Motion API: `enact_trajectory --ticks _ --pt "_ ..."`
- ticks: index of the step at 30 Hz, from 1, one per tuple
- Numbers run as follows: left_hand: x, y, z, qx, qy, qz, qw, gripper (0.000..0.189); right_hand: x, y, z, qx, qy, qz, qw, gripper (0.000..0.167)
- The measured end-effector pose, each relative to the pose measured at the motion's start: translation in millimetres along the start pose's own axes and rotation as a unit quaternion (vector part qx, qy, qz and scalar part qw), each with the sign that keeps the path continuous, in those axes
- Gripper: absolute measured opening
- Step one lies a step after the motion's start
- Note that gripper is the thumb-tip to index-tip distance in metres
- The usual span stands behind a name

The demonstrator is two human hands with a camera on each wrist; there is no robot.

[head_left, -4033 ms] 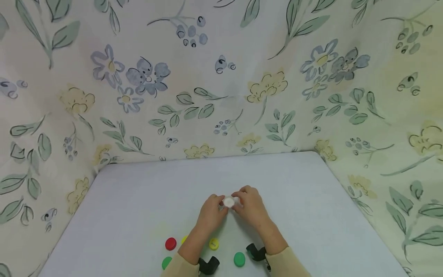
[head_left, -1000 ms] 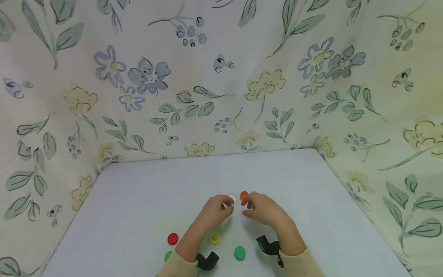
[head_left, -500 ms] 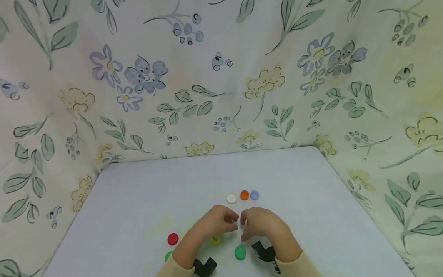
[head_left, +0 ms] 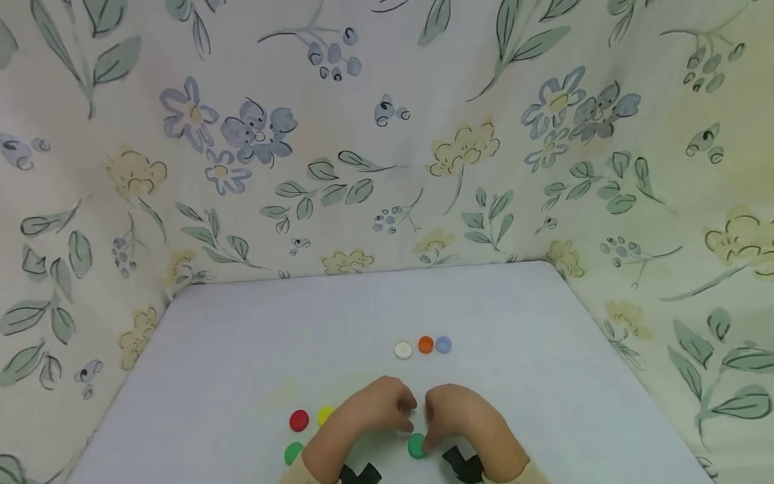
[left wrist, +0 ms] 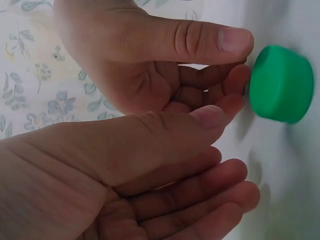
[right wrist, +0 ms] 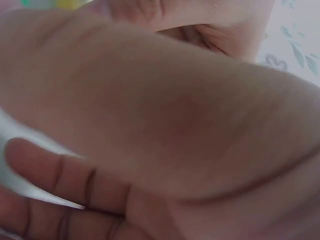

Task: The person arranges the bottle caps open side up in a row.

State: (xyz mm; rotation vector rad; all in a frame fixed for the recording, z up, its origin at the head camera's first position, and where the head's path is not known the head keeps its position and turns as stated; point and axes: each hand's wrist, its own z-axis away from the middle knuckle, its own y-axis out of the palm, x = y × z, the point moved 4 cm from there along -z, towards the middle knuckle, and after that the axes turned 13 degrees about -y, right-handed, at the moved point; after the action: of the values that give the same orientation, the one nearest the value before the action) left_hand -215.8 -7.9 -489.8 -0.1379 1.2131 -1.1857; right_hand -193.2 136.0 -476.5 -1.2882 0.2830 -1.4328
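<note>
Low in the middle of the head view, a person's left hand (head_left: 382,405) and right hand (head_left: 461,411) face each other across a narrow gap, well down on the white counter (head_left: 242,349). Both hands are relaxed, with fingers loosely bent and thumbs apart from them, gripping nothing. The thing nearest to them is a green cap (head_left: 416,446), flat on the counter below the gap. The right thumb (left wrist: 235,41) overlaps its right edge in the head view; in the left wrist view the thumb's tip is just beside it, and whether they touch cannot be told. The right wrist view is mostly filled by blurred skin.

Toward the lower left of the head view lie a red cap (head_left: 299,421), a yellow cap (head_left: 325,415) beside the left forearm, and a second green cap (head_left: 293,453) near the bottom edge. Above the hands, close to the centre, a white cap (head_left: 403,350), an orange cap (head_left: 426,345) and a pale blue cap (head_left: 443,345) form a short row, the last two nearly touching. Cloth (head_left: 363,134) printed with flowers and leaves fills the upper frame.
</note>
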Motion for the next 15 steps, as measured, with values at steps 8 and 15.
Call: enact_trajectory --ticks 8,15 --pt "-4.7 11.5 2.6 0.024 -0.012 -0.009 0.9996 0.018 -1 14 6.8 -0.025 -0.043 -0.026 0.9984 0.032" --pt "-8.0 19.9 3.4 0.036 -0.025 -0.007 0.999 0.014 -11 27 13.5 -0.047 -0.058 -0.064 0.9952 0.028"
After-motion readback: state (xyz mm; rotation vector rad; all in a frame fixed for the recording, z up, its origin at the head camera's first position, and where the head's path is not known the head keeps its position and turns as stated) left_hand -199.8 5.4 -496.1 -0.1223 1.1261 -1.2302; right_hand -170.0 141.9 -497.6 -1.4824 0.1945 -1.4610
